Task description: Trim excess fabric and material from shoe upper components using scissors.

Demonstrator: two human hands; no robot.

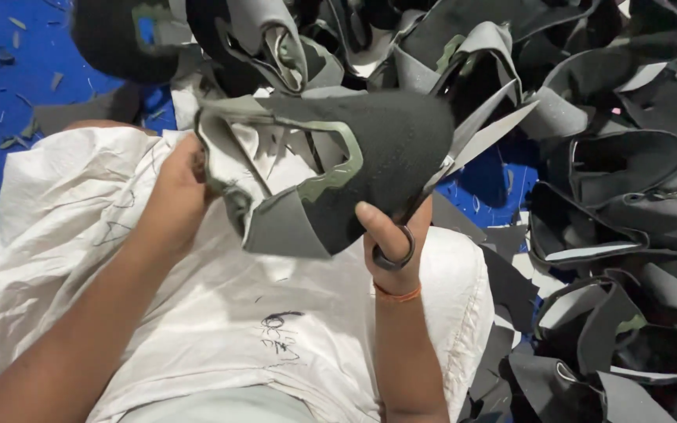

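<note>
My left hand (174, 196) grips the heel end of a black and grey-green shoe upper (385, 149) and holds it up in front of me. My right hand (389, 243) holds a pair of scissors (464, 145) by the black ring handles. The open blades stick out at the toe end of the upper. The upper hides most of my right hand's fingers.
A white sack (221, 313) lies across my lap under both hands. A big heap of black and grey shoe uppers (620, 180) fills the top and right. Blue floor (9, 94) with small fabric scraps shows at the left.
</note>
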